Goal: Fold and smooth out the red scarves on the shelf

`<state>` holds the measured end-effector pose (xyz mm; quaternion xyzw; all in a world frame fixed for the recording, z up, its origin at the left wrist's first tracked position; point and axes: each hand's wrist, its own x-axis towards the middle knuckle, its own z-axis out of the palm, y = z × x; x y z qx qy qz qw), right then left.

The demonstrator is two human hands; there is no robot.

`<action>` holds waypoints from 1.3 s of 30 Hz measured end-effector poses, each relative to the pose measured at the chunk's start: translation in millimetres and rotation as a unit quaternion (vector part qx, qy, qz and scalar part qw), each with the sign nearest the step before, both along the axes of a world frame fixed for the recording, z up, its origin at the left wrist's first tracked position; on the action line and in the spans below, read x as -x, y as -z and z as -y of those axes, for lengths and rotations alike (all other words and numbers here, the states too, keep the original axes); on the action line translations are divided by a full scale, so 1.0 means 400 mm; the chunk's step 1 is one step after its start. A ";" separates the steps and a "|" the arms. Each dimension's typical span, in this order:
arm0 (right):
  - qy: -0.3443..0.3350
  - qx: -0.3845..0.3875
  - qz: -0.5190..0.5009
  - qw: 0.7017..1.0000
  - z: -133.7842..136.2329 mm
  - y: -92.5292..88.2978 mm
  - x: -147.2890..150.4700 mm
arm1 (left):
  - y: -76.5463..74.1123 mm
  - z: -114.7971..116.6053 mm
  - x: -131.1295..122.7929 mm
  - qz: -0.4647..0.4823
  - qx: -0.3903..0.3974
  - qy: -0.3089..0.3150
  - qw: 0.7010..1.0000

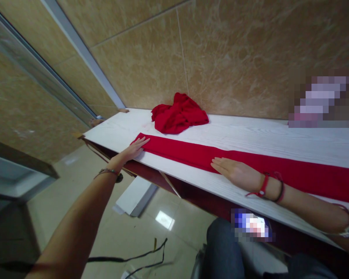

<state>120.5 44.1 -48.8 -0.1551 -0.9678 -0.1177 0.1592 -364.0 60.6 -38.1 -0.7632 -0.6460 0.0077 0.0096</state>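
A long red cloth folded into a strip, like a scarf (180,152), lies along the white table and runs out of view at the right. My left hand (137,147) rests flat on its left end, fingers stretched out. Farther right, my right hand (234,170) presses flat on the strip near its front edge, fingers straight and side by side. Neither hand grips anything. Behind the strip sits a crumpled red cloth (180,116) with a short fringe at its left side, apart from both hands.
The white table (250,133) stands against a tan marbled wall (235,58). A blurred-out patch (322,102) covers something at the right rear; another (253,224) lies below the front edge. A white box (136,195) and a black strap (145,254) are on the tiled floor.
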 end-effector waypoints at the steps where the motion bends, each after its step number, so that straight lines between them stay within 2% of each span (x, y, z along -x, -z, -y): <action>1: -0.004 0.001 0.000 1.000 0.003 0.006 -0.001 | 0.000 0.002 -0.001 0.005 0.005 -0.002 1.000; 9: -0.025 0.020 -0.099 0.995 -0.003 0.021 -0.028 | -0.016 0.008 -0.003 0.095 -0.030 -0.040 0.994; 14: -0.062 0.056 -0.022 0.996 0.000 0.023 -0.029 | -0.014 0.029 0.005 -0.001 0.044 0.031 0.999; 18: -0.047 0.028 -0.013 0.998 0.003 0.021 -0.024 | -0.018 0.031 0.000 -0.053 0.044 0.018 0.997; 20: -0.048 0.011 -0.016 0.999 0.004 0.020 -0.023 | -0.023 0.032 -0.012 -0.081 0.031 -0.017 0.996; 24: -0.029 0.005 -0.026 0.999 0.002 0.022 -0.024 | -0.036 0.045 -0.037 -0.153 0.002 -0.157 0.976; 30: -0.022 0.029 -0.004 0.999 0.000 0.030 -0.022 | -0.062 0.048 -0.059 -0.151 0.043 -0.226 0.961; 32: -0.017 0.038 -0.003 0.999 0.000 0.028 -0.021 | -0.072 0.035 -0.082 -0.140 0.048 -0.240 0.959; 34: -0.011 0.047 -0.007 0.999 0.001 0.024 -0.018 | -0.076 0.018 -0.128 -0.124 0.027 -0.214 0.969; 37: -0.001 0.062 -0.006 0.998 0.001 0.013 -0.013 | -0.063 -0.010 -0.242 -0.070 -0.036 -0.133 0.988; 39: 0.013 0.068 0.003 0.998 0.000 0.006 -0.014 | -0.044 -0.022 -0.334 -0.008 -0.057 -0.120 0.991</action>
